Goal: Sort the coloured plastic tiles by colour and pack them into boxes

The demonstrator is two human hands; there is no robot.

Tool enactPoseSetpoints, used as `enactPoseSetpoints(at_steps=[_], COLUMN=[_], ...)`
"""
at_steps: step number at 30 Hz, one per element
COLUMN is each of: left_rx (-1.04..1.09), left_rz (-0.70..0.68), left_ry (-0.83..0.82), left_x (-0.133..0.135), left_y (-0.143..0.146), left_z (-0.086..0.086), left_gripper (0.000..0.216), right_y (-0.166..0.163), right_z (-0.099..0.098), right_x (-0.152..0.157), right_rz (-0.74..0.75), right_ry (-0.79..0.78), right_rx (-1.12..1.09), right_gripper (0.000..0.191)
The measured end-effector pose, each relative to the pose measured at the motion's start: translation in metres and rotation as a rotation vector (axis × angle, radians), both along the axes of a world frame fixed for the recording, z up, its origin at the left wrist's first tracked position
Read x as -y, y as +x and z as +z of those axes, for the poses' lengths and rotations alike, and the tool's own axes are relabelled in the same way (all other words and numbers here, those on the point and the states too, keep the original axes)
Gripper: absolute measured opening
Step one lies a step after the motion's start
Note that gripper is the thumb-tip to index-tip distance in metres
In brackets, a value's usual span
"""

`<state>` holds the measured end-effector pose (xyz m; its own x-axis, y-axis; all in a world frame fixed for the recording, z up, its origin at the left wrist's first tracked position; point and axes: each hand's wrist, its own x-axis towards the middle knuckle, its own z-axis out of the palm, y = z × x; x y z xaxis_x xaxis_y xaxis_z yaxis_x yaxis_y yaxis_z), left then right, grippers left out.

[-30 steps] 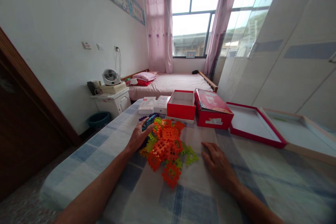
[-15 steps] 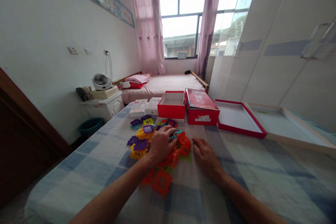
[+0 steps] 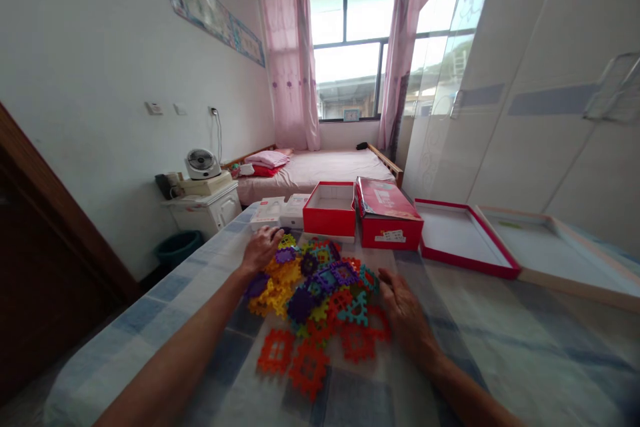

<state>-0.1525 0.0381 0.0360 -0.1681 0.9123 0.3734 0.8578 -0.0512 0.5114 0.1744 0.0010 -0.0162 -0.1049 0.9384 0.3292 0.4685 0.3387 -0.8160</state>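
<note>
Plastic interlocking building pieces with toothed edges [image 3: 325, 277] lie in a loose heap on the table, in purple, yellow, orange, teal and green. My left hand [image 3: 261, 248] rests at the heap's far left edge, over dark purple pieces that it partly covers. Its fingers point to the right and hold nothing that I can see. On the heap's right side is my right hand [image 3: 404, 307], fingers stretched forward beside a teal piece [image 3: 369, 277] and an orange one. Two orange window-shaped pieces [image 3: 309, 368] lie at the near edge.
Behind the heap stand an open red box [image 3: 329, 219], a red box with a lid tilted on top [image 3: 390, 233] and small white boxes [image 3: 268, 212]. Two shallow trays or lids [image 3: 465, 260] lie to the right. A checked cloth [image 3: 200, 360] covers the table.
My left hand has moved from the heap's middle to its far left edge, uncovering purple and teal pieces. Pieces now spread wider toward my right hand. The view has tilted slightly up.
</note>
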Motion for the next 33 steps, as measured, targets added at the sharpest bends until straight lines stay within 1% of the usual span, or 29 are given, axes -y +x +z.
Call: enactPoseSetpoints(at_steps=[2,4,8,11,15,20,23,28,30,33], left_rx=[0.007,0.021,0.061,0.094,0.143,0.180,0.185,0.148,0.113,-0.001], left_rz=[0.010,-0.012,-0.042,-0.072,-0.126,-0.233,-0.304,-0.365,-0.383,-0.397], left_ry=[-0.039,-0.081,-0.139,-0.146,-0.141,-0.160,-0.167,-0.168,-0.152,-0.076], left_x=[-0.014,-0.026,-0.040,-0.037,-0.019,0.000,0.004,0.004,0.004,0.005], left_y=[-0.027,-0.041,-0.042,-0.033,-0.012,0.024,0.048,0.088,0.104,0.128], left_z=[-0.010,-0.018,-0.028,-0.030,-0.026,-0.016,-0.011,-0.006,-0.003,0.001], left_gripper=[0.037,0.036,0.050,0.058,0.062,0.061,0.062,0.062,0.058,0.050], right_y=[-0.001,-0.001,0.000,0.001,-0.001,-0.003,-0.003,-0.002,-0.001,0.001], right_z=[-0.001,-0.001,-0.003,-0.002,0.001,0.004,0.003,0.001,0.000,-0.001], right_x=[0.000,-0.001,-0.002,-0.002,-0.001,0.000,0.001,-0.001,-0.003,-0.005], right_rz=[0.005,0.020,0.027,0.040,0.046,0.043,0.042,0.004,-0.021,-0.053], right_ry=[-0.002,-0.005,-0.007,-0.014,-0.031,-0.029,-0.033,-0.017,0.004,0.050], right_rx=[0.019,0.036,0.050,0.052,0.060,0.046,0.032,-0.023,-0.033,-0.002], right_gripper=[0.041,0.042,0.042,0.041,0.041,0.042,0.046,0.050,0.052,0.053])
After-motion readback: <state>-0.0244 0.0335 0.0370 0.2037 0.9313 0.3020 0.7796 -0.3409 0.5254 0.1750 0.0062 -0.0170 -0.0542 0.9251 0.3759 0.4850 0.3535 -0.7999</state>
